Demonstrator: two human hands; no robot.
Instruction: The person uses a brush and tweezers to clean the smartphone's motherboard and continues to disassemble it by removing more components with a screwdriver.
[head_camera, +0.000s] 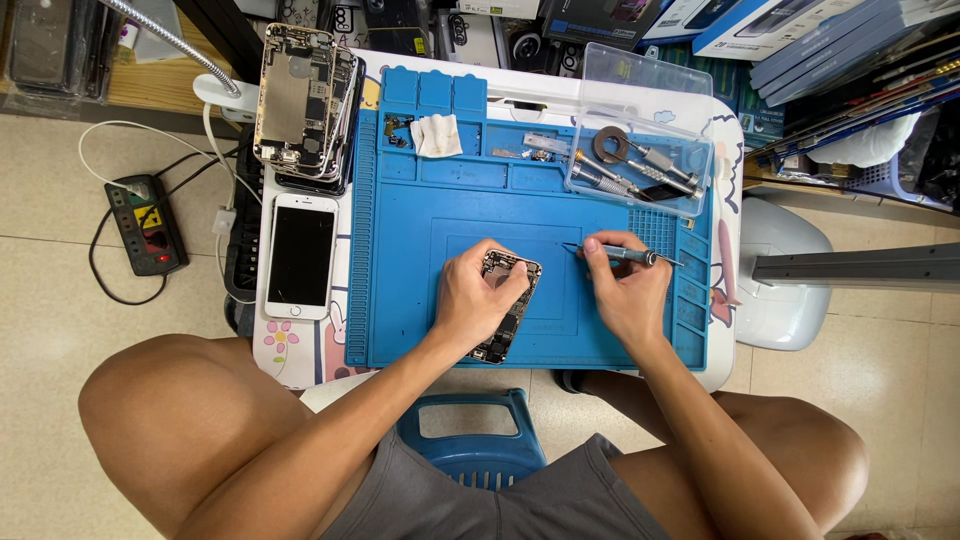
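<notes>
An opened phone body (510, 305) with exposed circuitry lies on the blue work mat (420, 250). My left hand (472, 296) rests on it and grips its upper part, fingers curled over the edge. To the right of the phone, my right hand (625, 290) holds a slim grey screwdriver (625, 254), its tip pointing left just above the mat, a short way from the phone's top right corner.
A clear plastic tray (640, 150) of tools sits at the mat's back right. A stack of stripped phone frames (305, 105) and a white phone (300, 255) lie left of the mat. A white cloth (437, 135) lies at the mat's back. On the floor at left is a power strip (148, 222).
</notes>
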